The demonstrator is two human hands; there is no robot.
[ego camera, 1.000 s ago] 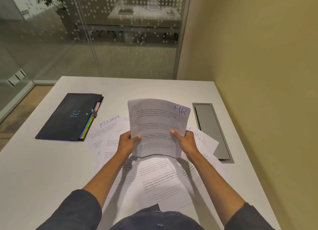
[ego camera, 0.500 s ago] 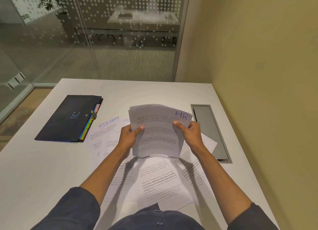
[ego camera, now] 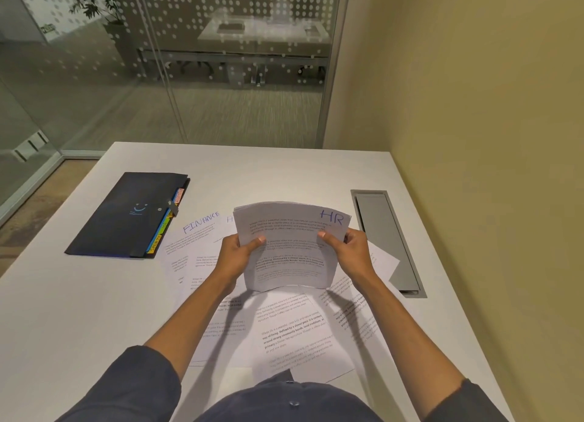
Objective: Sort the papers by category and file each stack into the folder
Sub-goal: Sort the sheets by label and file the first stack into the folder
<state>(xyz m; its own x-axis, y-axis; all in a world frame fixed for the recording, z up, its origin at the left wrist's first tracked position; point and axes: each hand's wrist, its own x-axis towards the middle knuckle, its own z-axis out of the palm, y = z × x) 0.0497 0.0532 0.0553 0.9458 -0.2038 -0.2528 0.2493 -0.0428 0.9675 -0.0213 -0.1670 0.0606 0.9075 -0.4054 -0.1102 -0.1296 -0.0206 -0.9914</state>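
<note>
I hold a stack of printed sheets marked "HR" [ego camera: 289, 247] upright above the table. My left hand [ego camera: 237, 255] grips its left edge and my right hand [ego camera: 349, 251] grips its right edge, thumbs on the front sheet. Under the stack, loose printed papers [ego camera: 297, 333] lie spread over the table, one marked "FINANCE" [ego camera: 197, 232]. A dark folder [ego camera: 126, 216] with coloured index tabs lies shut at the left.
The white table [ego camera: 79, 311] stands in a corner, with a yellow wall on the right and a glass partition behind. A grey cable hatch [ego camera: 384, 235] is set into the table at the right.
Both hands slid higher up the sides of the HR stack, and the stack now bows more toward me. The loose papers and folder stayed where they were.
</note>
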